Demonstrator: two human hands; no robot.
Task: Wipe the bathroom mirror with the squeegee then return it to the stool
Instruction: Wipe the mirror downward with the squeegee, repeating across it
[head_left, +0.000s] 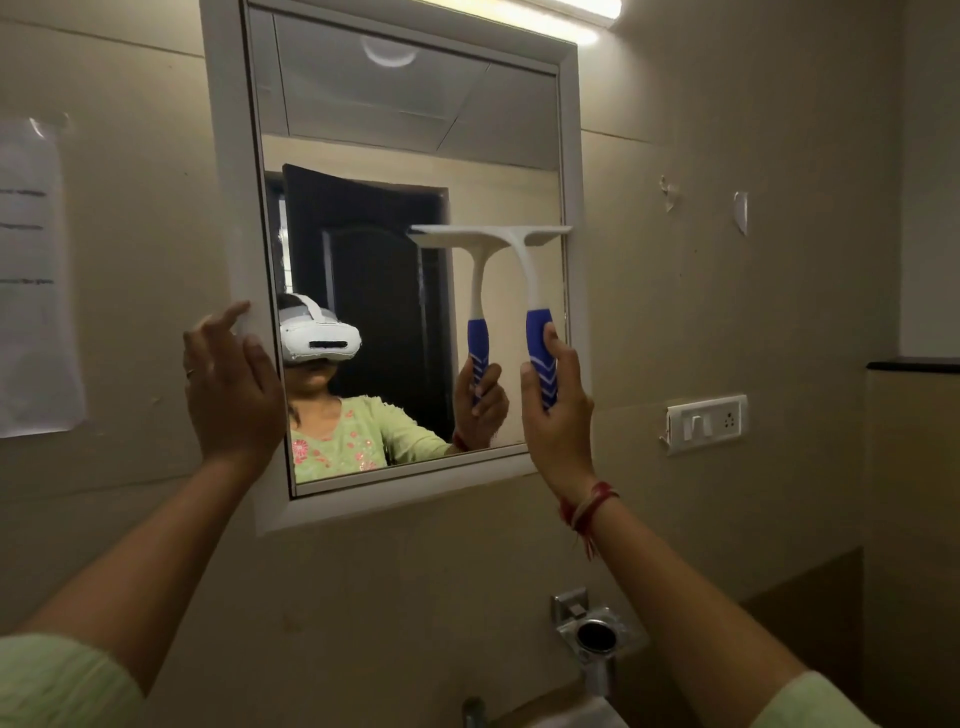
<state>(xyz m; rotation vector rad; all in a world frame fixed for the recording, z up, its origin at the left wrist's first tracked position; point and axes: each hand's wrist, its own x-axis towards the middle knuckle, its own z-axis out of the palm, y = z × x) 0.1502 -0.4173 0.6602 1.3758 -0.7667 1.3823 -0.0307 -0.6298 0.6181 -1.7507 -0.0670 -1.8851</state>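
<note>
The squeegee (524, 270) looks light and stiff, its blade pressed on the mirror (410, 156) near the right frame. Right hand (558, 410) is clamped on the blue grip, the best hold; left hand (231, 389) rests fingers-apart on the mirror's left frame.

Count, placed relative to the white-framed rectangular wall mirror (570, 130):
- 1 white-bladed, blue-handled plastic squeegee (524, 260), against its glass.
- 2 bare hands: left hand (231, 387) at its left frame, right hand (558, 415) at its lower right.
- 1 white paper sheet (36, 280), to its left.
- 1 white switch plate (706, 422), to its right.
</note>
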